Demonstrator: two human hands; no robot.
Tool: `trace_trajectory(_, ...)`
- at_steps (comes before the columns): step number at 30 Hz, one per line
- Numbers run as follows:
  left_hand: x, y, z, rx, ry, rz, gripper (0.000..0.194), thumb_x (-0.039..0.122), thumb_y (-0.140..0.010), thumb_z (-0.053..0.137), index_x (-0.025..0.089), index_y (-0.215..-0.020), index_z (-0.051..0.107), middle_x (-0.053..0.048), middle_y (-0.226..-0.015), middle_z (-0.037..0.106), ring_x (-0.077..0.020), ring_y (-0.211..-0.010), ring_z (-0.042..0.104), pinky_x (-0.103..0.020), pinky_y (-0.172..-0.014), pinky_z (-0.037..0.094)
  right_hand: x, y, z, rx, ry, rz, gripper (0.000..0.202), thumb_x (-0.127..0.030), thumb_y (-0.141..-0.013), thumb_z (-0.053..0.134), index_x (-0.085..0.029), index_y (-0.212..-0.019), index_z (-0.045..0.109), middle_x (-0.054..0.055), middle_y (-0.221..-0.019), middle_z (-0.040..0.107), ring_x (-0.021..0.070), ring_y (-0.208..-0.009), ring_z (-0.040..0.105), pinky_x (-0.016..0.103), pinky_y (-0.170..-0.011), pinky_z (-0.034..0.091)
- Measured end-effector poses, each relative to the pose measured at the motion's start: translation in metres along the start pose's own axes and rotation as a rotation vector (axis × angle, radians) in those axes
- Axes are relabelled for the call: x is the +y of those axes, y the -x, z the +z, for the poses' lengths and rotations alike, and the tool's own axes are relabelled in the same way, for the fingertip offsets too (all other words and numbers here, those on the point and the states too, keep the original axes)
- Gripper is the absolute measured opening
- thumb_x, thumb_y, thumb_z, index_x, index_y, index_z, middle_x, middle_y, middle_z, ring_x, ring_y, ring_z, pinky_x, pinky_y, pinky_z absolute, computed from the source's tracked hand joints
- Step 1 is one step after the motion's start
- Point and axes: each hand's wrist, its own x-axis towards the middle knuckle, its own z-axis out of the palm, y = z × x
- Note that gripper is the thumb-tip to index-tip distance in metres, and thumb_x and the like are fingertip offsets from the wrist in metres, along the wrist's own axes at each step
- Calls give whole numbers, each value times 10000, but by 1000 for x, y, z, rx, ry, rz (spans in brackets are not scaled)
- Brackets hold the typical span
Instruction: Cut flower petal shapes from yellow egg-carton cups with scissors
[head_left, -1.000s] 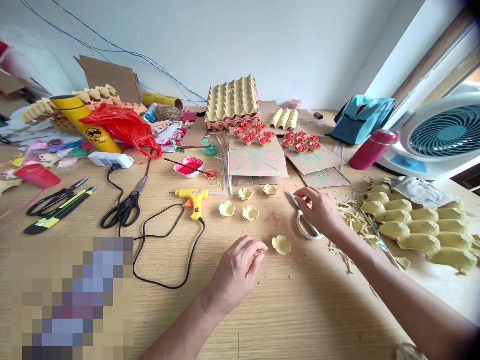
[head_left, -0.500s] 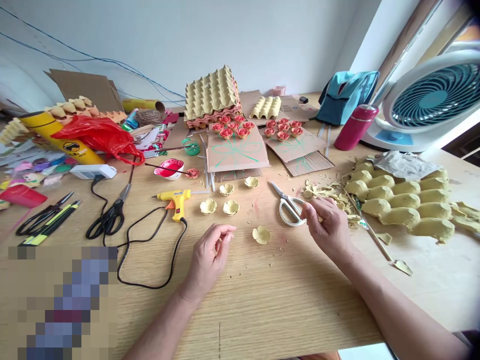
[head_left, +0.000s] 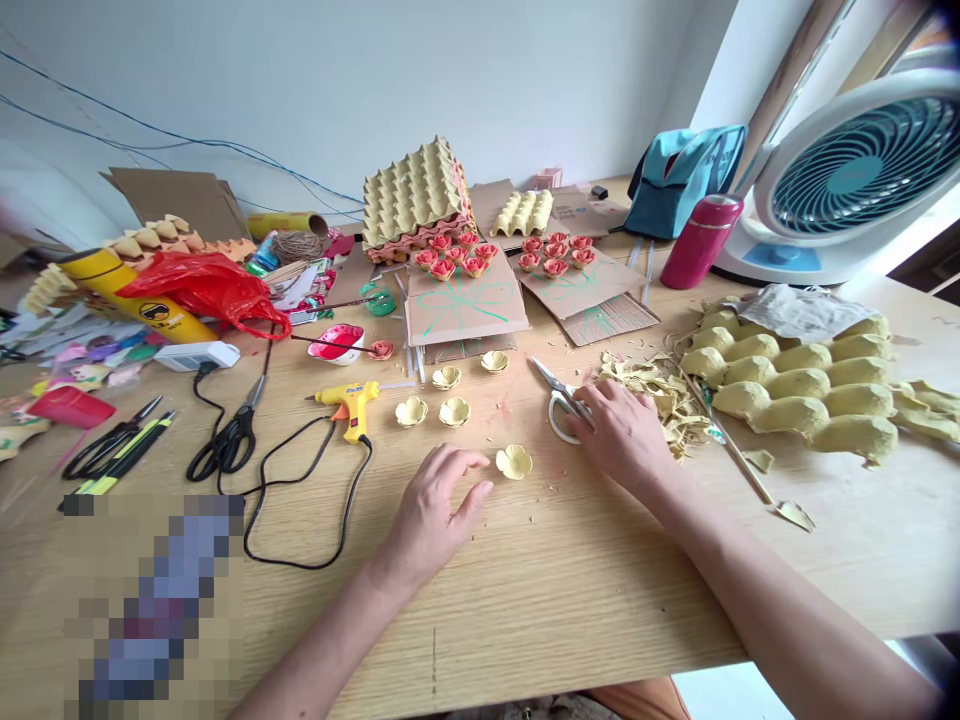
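My right hand (head_left: 626, 430) lies over the handles of the white-handled scissors (head_left: 559, 385), its fingers closed down on them. Part of the handles is hidden under it; the blades point away to the left. My left hand (head_left: 439, 500) is open, with thumb and forefinger apart, just left of a pale yellow petal-shaped cup (head_left: 514, 462). A small gap separates that cup from the fingertips. Several similar cups, one of them a yellow flower cup (head_left: 454, 412), stand in a group farther back. Pale trimmed scraps (head_left: 675, 410) are heaped beyond my right hand.
At left are a yellow glue gun (head_left: 354, 405) with its looped cord, black scissors (head_left: 225, 445) and a bowl of red paint (head_left: 336, 343). Red flowers sit on cardboard (head_left: 465, 310) at the back. An egg tray (head_left: 810, 400), pink bottle (head_left: 701, 240) and fan (head_left: 862, 180) occupy the right.
My right hand has moved left and come down onto the white-handled scissors. My left hand has opened and moved right, closer to the single cup. The view has shifted slightly.
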Motion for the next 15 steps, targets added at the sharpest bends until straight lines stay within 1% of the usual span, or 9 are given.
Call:
trace_trajectory(3, 13, -14, 8, -104, -77, 33, 362, 224, -906, 657, 199, -1254, 560, -98, -1180, 648, -264, -1119, 598, -428, -976, 499, -4, -6, 0, -46, 43, 37, 207, -357, -923, 616, -202, -1057, 644, 131, -1031, 688, 289, -928, 627, 370, -784, 374)
trace_trajectory(5, 19, -24, 15, -157, -137, 42, 508, 268, -864, 727, 186, -1324, 530, -127, -1260, 630, -306, -1177, 577, -487, -1009, 489, -7, -9, -2, -61, 58, 50, 216, -349, -917, 617, -190, -1061, 637, 143, -1029, 697, 290, -912, 637, 375, -790, 377)
trace_trajectory(6, 21, -28, 19, -180, -166, 45, 549, 280, -839, 758, 178, -1329, 532, -136, -1271, 630, -322, -1180, 577, -507, -1007, 491, -8, -10, -2, -64, 61, 53, 208, -335, -915, 613, -183, -1056, 637, 148, -1022, 701, 291, -906, 642, 378, -794, 378)
trace_trajectory(8, 23, -32, 26, -209, -204, 48, 516, 241, -817, 779, 169, -1284, 570, -132, -1230, 655, -321, -1143, 602, -505, -985, 506, -8, -10, -3, -61, 56, 56, 187, -297, -909, 602, -173, -1043, 639, 155, -1013, 706, 294, -902, 651, 385, -805, 383)
trace_trajectory(11, 21, -31, 31, -180, -221, 38, 390, 146, -836, 733, 188, -1204, 610, -99, -1132, 682, -285, -1060, 638, -462, -937, 531, -4, -7, -5, -34, 22, 64, 213, -273, -899, 595, -161, -1075, 634, 159, -1042, 708, 300, -937, 654, 390, -826, 396)
trace_trajectory(13, 17, -27, 27, -120, -195, 22, 359, 129, -850, 707, 209, -1187, 610, -80, -1106, 679, -267, -1043, 645, -442, -929, 532, 0, -5, -9, -9, -15, 71, 249, -293, -898, 597, -159, -1105, 626, 157, -1068, 707, 304, -984, 646, 387, -840, 408)
trace_trajectory(15, 10, -22, 19, -49, -146, 1, 337, 133, -861, 693, 221, -1174, 609, -69, -1112, 675, -252, -1053, 645, -421, -935, 528, 6, -2, -14, 6, -59, 65, 230, -323, -898, 601, -171, -1066, 638, 139, -1043, 712, 294, -986, 643, 369, -824, 425)
